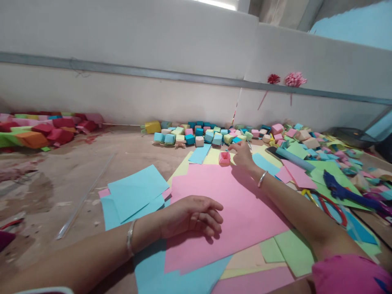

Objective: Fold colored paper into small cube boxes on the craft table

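Observation:
My left hand point(196, 216) rests palm-inward over a large pink paper sheet point(245, 208). Its fingers are loosely bent, apart, with nothing in them. Farther forward, my right hand point(243, 155) reaches over the far edge of the sheets, its index finger stretched out to the left. Just left of those fingertips sits a small pink folded paper box point(224, 158), its top open. The hand appears apart from the box, and I make out nothing held in it. Light blue sheets point(137, 192) lie left of the pink paper.
Folded paper cubes point(190, 139) line the wall, with red and orange ones point(61, 136) at far left. Scissors with a red handle point(335, 210), a dark blue tool point(339, 188) and a rolled blue paper point(295, 159) lie right. A clear strip point(85, 196) lies left.

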`<state>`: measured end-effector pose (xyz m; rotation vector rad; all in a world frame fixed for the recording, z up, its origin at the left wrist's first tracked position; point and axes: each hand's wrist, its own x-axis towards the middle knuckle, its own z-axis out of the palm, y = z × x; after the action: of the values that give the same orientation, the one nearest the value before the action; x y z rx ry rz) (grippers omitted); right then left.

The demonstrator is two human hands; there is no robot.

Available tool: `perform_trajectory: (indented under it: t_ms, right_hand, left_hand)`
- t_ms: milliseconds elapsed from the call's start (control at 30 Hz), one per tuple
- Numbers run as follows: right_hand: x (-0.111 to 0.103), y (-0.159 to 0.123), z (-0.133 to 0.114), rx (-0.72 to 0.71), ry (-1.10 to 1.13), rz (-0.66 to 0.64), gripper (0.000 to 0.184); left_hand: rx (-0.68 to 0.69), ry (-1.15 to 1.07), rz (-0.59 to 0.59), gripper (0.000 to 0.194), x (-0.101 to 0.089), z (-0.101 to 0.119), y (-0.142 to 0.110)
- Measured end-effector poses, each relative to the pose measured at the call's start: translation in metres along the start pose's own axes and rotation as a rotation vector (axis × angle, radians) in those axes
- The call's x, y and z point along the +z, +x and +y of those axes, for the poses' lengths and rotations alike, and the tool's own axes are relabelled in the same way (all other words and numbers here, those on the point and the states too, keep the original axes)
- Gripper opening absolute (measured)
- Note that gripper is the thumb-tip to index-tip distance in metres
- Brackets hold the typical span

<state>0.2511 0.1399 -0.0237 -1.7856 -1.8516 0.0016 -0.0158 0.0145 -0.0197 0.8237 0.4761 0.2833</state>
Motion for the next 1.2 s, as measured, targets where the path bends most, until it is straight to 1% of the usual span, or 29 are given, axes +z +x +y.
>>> perform_trajectory:
  t_ms: [133,267,367,467,600,700,800,867,933,1000,1100,1133,1167,1200]
  right_hand:
    - [0.004,-0.002,-0.003,-0.103,-0.045,-0.003,0.028]
    - [0.01,-0.005,-0.003,-0.196,-0.093,-0.054,0.021]
    - [0.014,-0.008,-0.001,-0.22,-0.098,-0.084,0.017]
    - [0.018,-0.009,0.0,-0.231,-0.089,-0.086,0.02]
    - [0.022,-0.01,0.0,-0.235,-0.058,-0.034,0.021]
    - [0.023,-0.01,-0.002,-0.238,-0.018,0.038,0.023]
    - [0.022,-0.011,-0.004,-0.238,0.042,0.142,0.023]
    - [0.024,-0.011,-0.005,-0.236,0.093,0.205,0.027]
    - [0.026,-0.011,-0.006,-0.236,0.135,0.236,0.032]
    - [0.03,-0.009,-0.005,-0.236,0.168,0.233,0.035]
    - [0.033,-0.006,-0.002,-0.234,0.22,0.189,0.041]
    - [0.034,-0.005,-0.001,-0.233,0.238,0.165,0.046]
    - [0.035,-0.004,0.0,-0.231,0.255,0.136,0.051]
    - [0.035,-0.004,0.001,-0.228,0.271,0.105,0.057]
  left_hand:
    - [-0.001,0.002,-0.011,0.032,0.0,0.0,0.0]
    - [0.004,0.011,-0.014,0.032,0.0,0.0,0.0]
    - [0.006,0.014,-0.009,0.032,0.0,0.0,0.001]
    - [0.01,0.012,-0.003,0.032,0.001,0.0,0.001]
    - [0.015,0.011,0.012,0.032,0.003,0.001,0.0]
    - [0.012,0.032,0.022,0.031,0.003,-0.001,0.0]
    - [0.014,0.063,0.004,0.031,0.004,-0.003,-0.001]
    - [0.0,0.137,-0.006,0.031,0.005,-0.003,-0.002]
    - [-0.018,0.247,-0.009,0.03,0.008,-0.002,-0.004]
    - [-0.027,0.32,-0.012,0.029,0.01,0.0,-0.005]
    - [0.003,0.268,-0.014,0.031,0.01,0.002,-0.006]
    - [0.033,0.241,0.005,0.031,0.01,0.003,-0.005]
    - [0.075,0.22,0.049,0.031,0.009,0.003,-0.004]
    - [0.129,0.207,0.117,0.03,0.008,0.004,-0.003]
